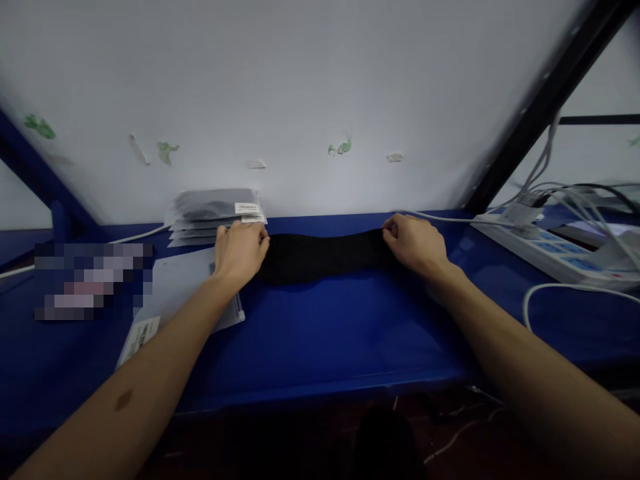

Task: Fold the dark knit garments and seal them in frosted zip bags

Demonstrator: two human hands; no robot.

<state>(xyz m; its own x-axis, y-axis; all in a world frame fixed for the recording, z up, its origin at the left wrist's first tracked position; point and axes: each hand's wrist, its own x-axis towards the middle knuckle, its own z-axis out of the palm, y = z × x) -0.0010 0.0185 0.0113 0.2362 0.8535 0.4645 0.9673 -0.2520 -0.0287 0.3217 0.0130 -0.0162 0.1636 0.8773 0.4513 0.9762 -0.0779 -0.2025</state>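
A strip of black cloth [325, 257] stretches sideways above the blue tabletop, its exact kind not clear. My left hand [241, 252] pinches its left end, with the fingers closed. At the other end, my right hand [416, 241] grips the cloth between thumb and fingers. Partly under my left wrist lies a translucent zip bag [177, 287] with a white barcode label. Behind my left hand is a stack of filled clear bags [215, 208], some showing labels.
On the right sits a white power strip [550, 250] with plugs and tangled cables. A white cable [530, 300] loops onto the blue table [320, 347]. A pixelated item [93, 283] lies far left. A white wall [310, 87] rises behind.
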